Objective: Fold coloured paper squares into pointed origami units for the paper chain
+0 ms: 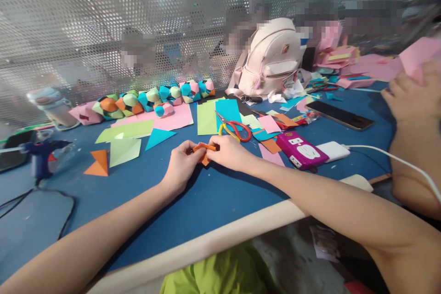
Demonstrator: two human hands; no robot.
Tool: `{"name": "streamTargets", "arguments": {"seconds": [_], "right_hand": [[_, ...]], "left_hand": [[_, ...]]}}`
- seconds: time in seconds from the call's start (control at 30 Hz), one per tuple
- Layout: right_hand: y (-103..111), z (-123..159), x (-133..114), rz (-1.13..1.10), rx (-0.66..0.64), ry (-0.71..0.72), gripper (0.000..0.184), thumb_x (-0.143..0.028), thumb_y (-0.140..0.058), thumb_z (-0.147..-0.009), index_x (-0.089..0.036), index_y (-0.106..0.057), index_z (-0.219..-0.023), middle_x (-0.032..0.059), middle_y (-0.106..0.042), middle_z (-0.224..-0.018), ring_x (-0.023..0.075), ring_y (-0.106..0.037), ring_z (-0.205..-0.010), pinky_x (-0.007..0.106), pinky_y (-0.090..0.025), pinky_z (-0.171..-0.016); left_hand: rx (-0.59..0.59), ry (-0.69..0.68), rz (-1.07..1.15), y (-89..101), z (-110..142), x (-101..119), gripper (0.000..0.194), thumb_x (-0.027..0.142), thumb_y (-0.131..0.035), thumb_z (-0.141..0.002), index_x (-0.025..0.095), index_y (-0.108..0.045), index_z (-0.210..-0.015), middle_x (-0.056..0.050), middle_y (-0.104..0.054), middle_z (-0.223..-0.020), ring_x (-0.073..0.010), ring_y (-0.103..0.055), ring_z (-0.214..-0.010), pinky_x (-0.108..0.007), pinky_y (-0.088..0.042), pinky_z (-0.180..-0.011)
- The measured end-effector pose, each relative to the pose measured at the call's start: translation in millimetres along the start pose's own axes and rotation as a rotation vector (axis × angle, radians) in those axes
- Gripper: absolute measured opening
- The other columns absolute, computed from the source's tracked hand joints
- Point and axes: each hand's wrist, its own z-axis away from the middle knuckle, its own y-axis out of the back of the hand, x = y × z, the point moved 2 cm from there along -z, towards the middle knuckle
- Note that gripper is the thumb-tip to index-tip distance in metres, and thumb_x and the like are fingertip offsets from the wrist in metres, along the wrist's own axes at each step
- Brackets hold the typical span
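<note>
Between my two hands, low over the blue table [206, 206], is a small folded piece of orange paper [206, 158]. My left hand [182, 161] pinches its left side, and my right hand [229, 151] pinches the right side. Parts of the paper are hidden behind my fingers. Just beyond my right hand lie scissors [245, 132] with red and yellow handles. To the left of my hands are a folded blue paper triangle [159, 138], a pale green sheet [124, 152] and a folded orange paper piece [99, 163].
Folded paper balls [149, 98] line the back by the mesh wall [103, 23]. A glue gun [42, 154] stands left. A cream backpack [270, 62], a phone [339, 115] and a purple box [299, 150] are right. Another person's hand [413, 92] holds pink paper [422, 53].
</note>
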Motion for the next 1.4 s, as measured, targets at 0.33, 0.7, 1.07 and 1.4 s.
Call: {"name": "streamTargets", "arguments": {"seconds": [0.33,0.7,1.07,1.4], "right_hand": [[7.8,0.7,-6.1,-0.001,-0.008,-0.013,0.027,-0.015,-0.060,-0.075,-0.018,-0.041,-0.056,-0.0046,-0.044,-0.054,0.0092,-0.039,-0.054,0.024,-0.026,-0.054],[6.0,0.8,-4.0,-0.072,0.033,0.049,0.021,-0.014,-0.056,-0.079,-0.017,-0.048,-0.059,-0.0031,-0.050,-0.056,0.0090,-0.043,-0.055,0.023,-0.029,-0.055],[6.3,2.2,-6.0,-0.136,-0.005,0.046,0.030,-0.023,-0.056,-0.082,-0.018,-0.044,-0.056,-0.0040,-0.046,-0.054,0.0083,-0.039,-0.053,0.023,-0.029,-0.054],[3.9,1.7,-2.1,-0.118,0.026,0.075,0.024,-0.015,-0.057,-0.078,-0.016,-0.046,-0.057,-0.0038,-0.050,-0.056,0.0077,-0.043,-0.053,0.022,-0.031,-0.055]], "left_hand": [[-0.071,0.011,0.045,-1.2,4.0,5.8,0.018,0.027,-0.068,-0.065,0.015,-0.064,-0.077,0.000,-0.065,-0.070,-0.0129,-0.058,-0.064,-0.025,-0.043,-0.063],[0.047,-0.004,-0.056,2.6,-0.9,-0.9,0.010,0.025,-0.063,-0.064,0.017,-0.059,-0.067,0.002,-0.059,-0.063,-0.0121,-0.051,-0.060,-0.024,-0.037,-0.058],[0.020,0.012,0.004,0.7,-0.8,1.8,0.015,0.027,-0.067,-0.063,0.017,-0.057,-0.067,0.003,-0.058,-0.059,-0.0115,-0.052,-0.052,-0.024,-0.039,-0.051],[0.018,-0.008,0.020,1.5,-2.5,0.0,0.014,0.026,-0.067,-0.064,0.017,-0.057,-0.067,0.004,-0.058,-0.059,-0.0110,-0.053,-0.052,-0.024,-0.040,-0.051]]}}
